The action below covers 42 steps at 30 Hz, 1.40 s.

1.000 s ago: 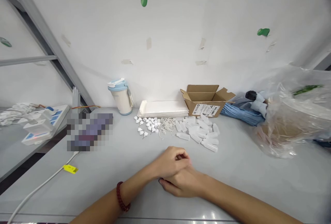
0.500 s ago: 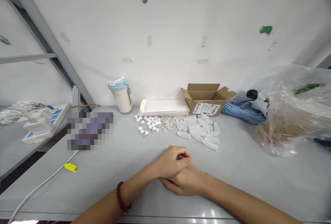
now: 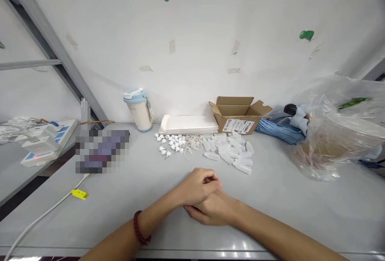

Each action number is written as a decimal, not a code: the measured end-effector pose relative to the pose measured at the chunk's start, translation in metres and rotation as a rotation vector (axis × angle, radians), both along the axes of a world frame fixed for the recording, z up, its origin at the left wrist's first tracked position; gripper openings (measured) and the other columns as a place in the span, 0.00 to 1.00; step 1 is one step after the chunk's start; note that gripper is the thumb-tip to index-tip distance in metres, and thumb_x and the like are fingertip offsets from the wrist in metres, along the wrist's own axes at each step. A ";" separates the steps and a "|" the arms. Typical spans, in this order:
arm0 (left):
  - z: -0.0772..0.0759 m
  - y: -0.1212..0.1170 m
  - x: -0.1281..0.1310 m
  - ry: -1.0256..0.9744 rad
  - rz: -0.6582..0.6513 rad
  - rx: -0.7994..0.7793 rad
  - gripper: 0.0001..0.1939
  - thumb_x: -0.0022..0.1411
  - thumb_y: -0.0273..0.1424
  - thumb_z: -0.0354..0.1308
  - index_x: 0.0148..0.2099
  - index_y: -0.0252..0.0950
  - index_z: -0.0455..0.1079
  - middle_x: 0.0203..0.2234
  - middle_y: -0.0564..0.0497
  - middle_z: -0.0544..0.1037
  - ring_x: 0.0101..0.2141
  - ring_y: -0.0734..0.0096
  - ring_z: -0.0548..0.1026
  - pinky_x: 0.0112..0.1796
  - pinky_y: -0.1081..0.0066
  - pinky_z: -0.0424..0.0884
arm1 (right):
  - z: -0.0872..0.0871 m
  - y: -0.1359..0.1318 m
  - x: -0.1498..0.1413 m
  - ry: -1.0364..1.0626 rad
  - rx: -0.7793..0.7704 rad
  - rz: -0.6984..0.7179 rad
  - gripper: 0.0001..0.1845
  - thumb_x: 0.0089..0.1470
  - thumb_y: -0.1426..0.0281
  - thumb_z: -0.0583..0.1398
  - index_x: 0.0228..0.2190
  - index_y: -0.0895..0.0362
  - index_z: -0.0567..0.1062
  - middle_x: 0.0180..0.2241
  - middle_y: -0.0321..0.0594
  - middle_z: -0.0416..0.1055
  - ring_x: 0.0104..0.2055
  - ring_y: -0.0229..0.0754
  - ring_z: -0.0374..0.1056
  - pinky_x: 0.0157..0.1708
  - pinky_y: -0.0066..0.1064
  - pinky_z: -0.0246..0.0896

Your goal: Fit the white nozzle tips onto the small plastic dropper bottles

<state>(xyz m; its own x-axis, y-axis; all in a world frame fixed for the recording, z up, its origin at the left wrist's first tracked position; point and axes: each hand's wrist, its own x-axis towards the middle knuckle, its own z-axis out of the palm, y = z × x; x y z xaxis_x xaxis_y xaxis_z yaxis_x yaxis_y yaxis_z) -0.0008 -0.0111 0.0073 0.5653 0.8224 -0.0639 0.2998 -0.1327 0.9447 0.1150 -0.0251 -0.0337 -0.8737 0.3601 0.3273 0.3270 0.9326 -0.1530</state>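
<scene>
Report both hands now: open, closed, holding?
Left hand: curled over right hand; open or closed can't be told.
Right hand: under left, fingers mostly hidden; can't be told.

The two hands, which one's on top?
The left hand, the one with the dark red beaded bracelet, is on top. It rests over the right hand, which has no bracelet.
</scene>
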 end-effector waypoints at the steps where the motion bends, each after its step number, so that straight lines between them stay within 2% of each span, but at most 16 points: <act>1: 0.000 0.000 0.000 0.002 0.004 -0.002 0.07 0.55 0.29 0.53 0.30 0.33 0.71 0.26 0.52 0.76 0.31 0.68 0.73 0.33 0.73 0.67 | 0.000 0.000 0.000 0.000 -0.004 -0.001 0.16 0.57 0.72 0.51 0.38 0.65 0.76 0.33 0.46 0.77 0.33 0.44 0.71 0.31 0.33 0.62; 17: -0.002 0.002 0.000 0.009 0.041 0.004 0.11 0.57 0.33 0.51 0.29 0.34 0.71 0.27 0.52 0.77 0.33 0.67 0.73 0.35 0.73 0.67 | 0.001 0.005 0.001 0.043 -0.052 -0.010 0.14 0.55 0.73 0.52 0.34 0.64 0.77 0.30 0.44 0.77 0.30 0.41 0.71 0.27 0.30 0.60; 24: -0.003 0.007 -0.003 -0.023 0.078 0.054 0.11 0.58 0.33 0.50 0.28 0.33 0.70 0.26 0.52 0.75 0.32 0.67 0.72 0.34 0.72 0.66 | 0.000 0.019 -0.001 -0.051 0.096 0.015 0.14 0.54 0.74 0.52 0.29 0.63 0.77 0.27 0.44 0.76 0.28 0.42 0.69 0.24 0.31 0.56; 30: -0.002 0.007 -0.004 0.012 0.100 0.118 0.11 0.59 0.33 0.48 0.29 0.34 0.68 0.25 0.52 0.75 0.31 0.69 0.71 0.34 0.73 0.66 | 0.001 0.022 -0.002 -0.030 0.209 0.002 0.13 0.52 0.75 0.52 0.27 0.61 0.76 0.24 0.43 0.75 0.26 0.41 0.67 0.25 0.32 0.54; 34: 0.001 0.012 -0.011 0.145 0.179 0.283 0.13 0.61 0.33 0.47 0.27 0.35 0.67 0.23 0.53 0.73 0.28 0.71 0.70 0.31 0.73 0.64 | 0.006 0.022 0.004 0.027 0.207 -0.057 0.12 0.55 0.72 0.53 0.26 0.61 0.73 0.23 0.42 0.72 0.25 0.40 0.65 0.26 0.31 0.54; 37: 0.002 0.024 -0.025 0.319 0.286 0.562 0.14 0.63 0.32 0.45 0.27 0.35 0.66 0.23 0.52 0.72 0.27 0.70 0.68 0.31 0.71 0.63 | 0.014 0.027 0.016 0.037 0.201 -0.138 0.14 0.58 0.70 0.51 0.24 0.60 0.70 0.22 0.40 0.69 0.24 0.37 0.63 0.25 0.29 0.52; 39: 0.000 0.033 -0.036 0.437 0.351 0.735 0.13 0.64 0.30 0.45 0.30 0.35 0.67 0.26 0.50 0.72 0.31 0.67 0.69 0.34 0.68 0.64 | 0.020 0.033 0.026 0.069 0.235 -0.215 0.15 0.59 0.71 0.50 0.23 0.59 0.69 0.22 0.39 0.67 0.24 0.37 0.61 0.25 0.29 0.51; 42: -0.006 0.042 -0.048 0.575 0.335 0.883 0.10 0.64 0.26 0.46 0.38 0.35 0.69 0.34 0.47 0.73 0.39 0.62 0.68 0.37 0.66 0.66 | 0.027 0.045 0.039 0.126 0.291 -0.360 0.13 0.60 0.72 0.49 0.27 0.60 0.70 0.25 0.42 0.68 0.28 0.39 0.61 0.26 0.29 0.52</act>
<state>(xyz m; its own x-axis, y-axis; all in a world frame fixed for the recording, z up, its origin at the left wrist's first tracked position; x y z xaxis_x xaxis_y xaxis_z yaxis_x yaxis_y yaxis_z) -0.0485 0.0310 0.0009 0.3795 0.8143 0.4392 0.8108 -0.5213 0.2661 0.1541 0.0203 -0.0062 -0.6576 0.5101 0.5544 0.6326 0.7735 0.0387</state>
